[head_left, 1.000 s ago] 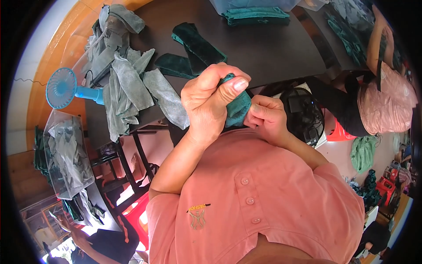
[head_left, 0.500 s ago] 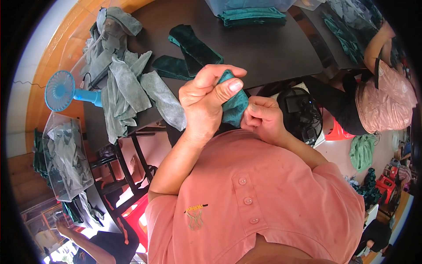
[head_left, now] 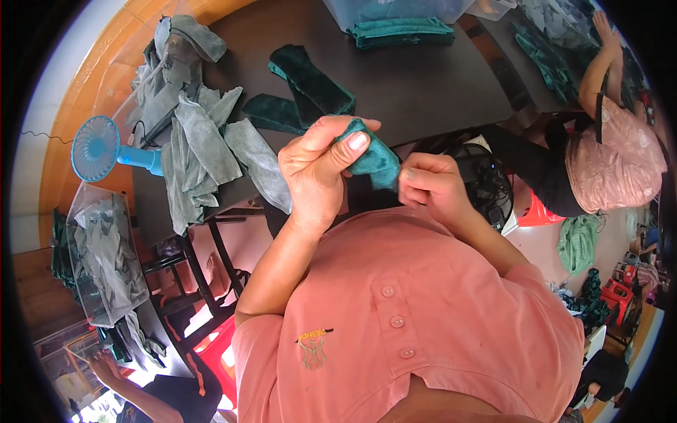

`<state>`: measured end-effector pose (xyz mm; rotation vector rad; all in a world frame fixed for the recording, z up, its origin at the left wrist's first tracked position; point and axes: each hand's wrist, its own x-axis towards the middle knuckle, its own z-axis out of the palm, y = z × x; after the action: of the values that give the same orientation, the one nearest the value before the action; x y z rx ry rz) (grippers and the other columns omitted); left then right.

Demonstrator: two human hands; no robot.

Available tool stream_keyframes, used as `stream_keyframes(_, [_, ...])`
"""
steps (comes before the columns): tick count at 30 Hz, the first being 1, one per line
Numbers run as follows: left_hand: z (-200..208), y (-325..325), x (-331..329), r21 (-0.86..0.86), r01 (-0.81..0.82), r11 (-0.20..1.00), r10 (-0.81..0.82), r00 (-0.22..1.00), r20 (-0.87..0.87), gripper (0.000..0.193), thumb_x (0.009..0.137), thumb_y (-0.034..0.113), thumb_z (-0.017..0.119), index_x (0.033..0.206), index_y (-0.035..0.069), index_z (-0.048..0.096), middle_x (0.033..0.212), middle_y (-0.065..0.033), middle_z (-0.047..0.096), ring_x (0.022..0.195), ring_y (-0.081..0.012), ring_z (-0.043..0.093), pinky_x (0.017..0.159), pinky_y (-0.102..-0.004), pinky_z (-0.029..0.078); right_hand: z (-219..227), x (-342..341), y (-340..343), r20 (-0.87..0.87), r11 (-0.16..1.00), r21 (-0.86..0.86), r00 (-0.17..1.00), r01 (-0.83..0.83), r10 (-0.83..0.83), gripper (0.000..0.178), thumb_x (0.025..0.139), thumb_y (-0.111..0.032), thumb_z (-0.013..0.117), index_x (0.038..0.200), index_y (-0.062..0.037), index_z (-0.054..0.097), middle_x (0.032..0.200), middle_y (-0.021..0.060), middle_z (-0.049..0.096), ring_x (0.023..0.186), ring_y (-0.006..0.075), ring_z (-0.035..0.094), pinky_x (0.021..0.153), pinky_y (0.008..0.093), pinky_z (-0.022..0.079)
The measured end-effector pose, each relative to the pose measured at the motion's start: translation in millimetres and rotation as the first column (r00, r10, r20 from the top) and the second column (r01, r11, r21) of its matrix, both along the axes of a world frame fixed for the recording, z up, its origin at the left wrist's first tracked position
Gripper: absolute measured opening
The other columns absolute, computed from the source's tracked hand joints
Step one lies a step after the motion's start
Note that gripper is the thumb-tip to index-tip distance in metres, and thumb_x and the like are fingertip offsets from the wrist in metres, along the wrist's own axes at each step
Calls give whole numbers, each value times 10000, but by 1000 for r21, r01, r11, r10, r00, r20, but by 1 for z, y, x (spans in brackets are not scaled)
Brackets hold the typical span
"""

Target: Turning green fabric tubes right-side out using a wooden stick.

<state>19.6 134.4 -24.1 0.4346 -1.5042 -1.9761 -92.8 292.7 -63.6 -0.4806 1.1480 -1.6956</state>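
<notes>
My left hand (head_left: 316, 166) pinches a small piece of dark green velvet cloth (head_left: 374, 161) between thumb and fingers, in front of my chest. The cloth hangs to the right, and its lower right end is blurred. Closed in a pinch, my right hand (head_left: 431, 182) is right beside that end. Whatever lies between its fingertips is too small or hidden to make out. Just beyond my left hand, dark green velvet strips (head_left: 310, 88) lie crossed on the dark table (head_left: 416, 88).
Grey-green cloth pieces (head_left: 201, 134) heap on the table's left, by a blue fan (head_left: 99, 148). Folded green strips (head_left: 400, 32) lie before a clear bin (head_left: 395, 8). A clear box of cloth (head_left: 109, 254) stands lower left. At right, a co-worker (head_left: 613, 151) reaches over a table.
My right hand has shifted slightly right, away from the cloth's lower corner. My left hand has moved slightly left and down, and the cloth now stretches sideways. The co-worker's arm at right has risen.
</notes>
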Motion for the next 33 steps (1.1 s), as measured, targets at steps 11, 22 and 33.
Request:
stream_keyframes(11, [17,-15,-7,-208,-59,976,11,975,-223,113,774,44,754,816,-18,669,826,-28,612,770,-104,527,717,-230,409,82,-59,12,-621,996,-24,779,91,-86,174,749,-86,743,868,-32,628,714,-44,522,626,23,460,542,190,320])
stream_keyframes(22, [17,2,-4,-198,-52,979,8,976,-219,98,807,-14,733,869,-21,659,776,15,585,706,-64,498,640,-190,394,114,-40,-71,-892,958,-12,437,-287,119,94,851,-95,676,833,-39,602,788,-15,567,685,72,519,586,237,414])
stream_keyframes(33, [12,0,-9,-10,80,997,-81,980,-180,126,776,-13,762,833,9,651,751,22,608,680,-44,503,646,-185,427,104,-60,-54,-715,949,-270,695,-165,-83,228,803,33,668,999,-31,572,865,40,614,720,97,578,615,222,452])
